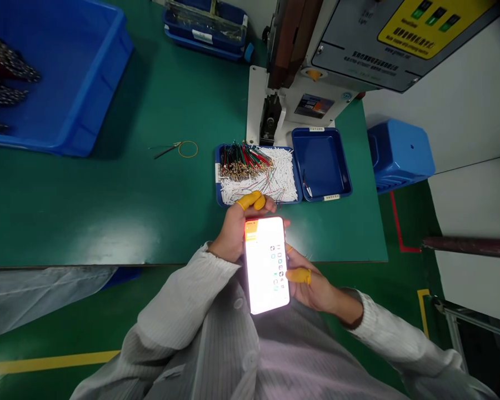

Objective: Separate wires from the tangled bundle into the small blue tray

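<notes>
A lit smartphone is held upright in front of my body, its bright screen showing small icons along the right side. My left hand grips its upper left edge, with fingers bent over past the top and yellow finger cots on some of them. My right hand holds the lower right side, its yellow-covered thumb at the screen's edge. Fingers behind the phone are hidden. Just beyond it sits a blue tray of white pieces and bundled red, green and black wires with brass-coloured ends.
Right of that tray, a second blue tray holds a small wire piece. A crimping machine stands behind them. A large blue bin occupies the left, near a yellow loop with wires. A blue container is beyond the table's right edge.
</notes>
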A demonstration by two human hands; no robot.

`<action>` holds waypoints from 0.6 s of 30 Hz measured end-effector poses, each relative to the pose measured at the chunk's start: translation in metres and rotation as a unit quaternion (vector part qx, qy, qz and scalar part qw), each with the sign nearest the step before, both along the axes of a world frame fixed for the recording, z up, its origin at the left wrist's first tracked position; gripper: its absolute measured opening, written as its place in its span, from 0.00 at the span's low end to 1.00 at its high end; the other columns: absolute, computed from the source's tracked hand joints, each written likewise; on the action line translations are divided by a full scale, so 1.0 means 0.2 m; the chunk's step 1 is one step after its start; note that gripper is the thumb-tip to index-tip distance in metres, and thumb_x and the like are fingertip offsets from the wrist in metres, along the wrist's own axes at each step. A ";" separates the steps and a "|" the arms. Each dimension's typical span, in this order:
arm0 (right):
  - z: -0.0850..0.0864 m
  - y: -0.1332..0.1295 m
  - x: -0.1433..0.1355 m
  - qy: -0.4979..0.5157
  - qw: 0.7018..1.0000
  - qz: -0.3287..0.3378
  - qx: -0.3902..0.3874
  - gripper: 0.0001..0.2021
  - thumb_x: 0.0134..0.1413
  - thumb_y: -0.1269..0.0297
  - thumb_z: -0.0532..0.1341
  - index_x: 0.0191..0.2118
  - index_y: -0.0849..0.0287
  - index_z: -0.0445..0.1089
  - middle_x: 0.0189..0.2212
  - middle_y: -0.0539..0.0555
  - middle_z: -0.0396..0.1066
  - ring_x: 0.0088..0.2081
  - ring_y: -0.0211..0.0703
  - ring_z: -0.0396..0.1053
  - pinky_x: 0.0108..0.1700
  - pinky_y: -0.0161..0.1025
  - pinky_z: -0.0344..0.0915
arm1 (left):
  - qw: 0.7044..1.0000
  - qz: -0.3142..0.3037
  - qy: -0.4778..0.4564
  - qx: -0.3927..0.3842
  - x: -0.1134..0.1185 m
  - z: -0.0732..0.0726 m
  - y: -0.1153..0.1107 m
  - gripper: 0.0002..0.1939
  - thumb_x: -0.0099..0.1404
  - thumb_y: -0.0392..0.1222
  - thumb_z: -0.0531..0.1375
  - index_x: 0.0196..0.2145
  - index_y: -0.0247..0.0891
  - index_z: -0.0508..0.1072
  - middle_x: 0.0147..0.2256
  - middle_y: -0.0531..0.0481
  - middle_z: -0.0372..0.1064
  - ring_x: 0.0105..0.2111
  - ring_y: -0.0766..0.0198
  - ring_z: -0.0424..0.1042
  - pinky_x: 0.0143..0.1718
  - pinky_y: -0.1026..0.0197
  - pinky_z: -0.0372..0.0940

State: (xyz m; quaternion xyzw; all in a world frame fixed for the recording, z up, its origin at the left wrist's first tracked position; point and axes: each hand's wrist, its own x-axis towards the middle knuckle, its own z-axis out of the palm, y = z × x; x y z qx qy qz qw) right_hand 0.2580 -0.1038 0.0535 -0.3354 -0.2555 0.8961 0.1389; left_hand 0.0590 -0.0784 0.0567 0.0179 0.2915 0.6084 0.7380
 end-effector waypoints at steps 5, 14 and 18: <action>0.00 0.00 -0.03 -0.056 0.996 0.025 0.072 0.39 0.52 0.65 0.74 0.66 0.49 0.56 0.55 0.56 0.74 0.51 0.50 0.76 0.53 0.49 0.72 | 0.999 0.031 0.014 0.028 0.03 0.00 0.03 0.14 0.65 0.46 0.62 0.25 0.37 0.68 0.31 0.52 0.61 0.33 0.64 0.66 0.45 0.54 0.78; -0.05 0.00 -0.02 -0.026 0.996 -0.037 0.080 0.32 0.60 0.62 0.67 0.66 0.48 0.57 0.56 0.55 0.74 0.49 0.48 0.76 0.50 0.46 0.73 | 0.999 0.011 0.028 0.033 0.04 0.00 0.09 0.13 0.66 0.45 0.62 0.26 0.37 0.69 0.31 0.53 0.62 0.32 0.65 0.65 0.45 0.53 0.78; -0.04 0.00 -0.01 -0.008 0.996 0.004 0.090 0.43 0.54 0.69 0.73 0.68 0.46 0.49 0.58 0.56 0.72 0.51 0.47 0.76 0.53 0.48 0.73 | 0.999 -0.012 0.002 0.040 0.04 0.00 0.11 0.13 0.66 0.45 0.62 0.27 0.36 0.69 0.31 0.52 0.61 0.31 0.66 0.65 0.42 0.54 0.79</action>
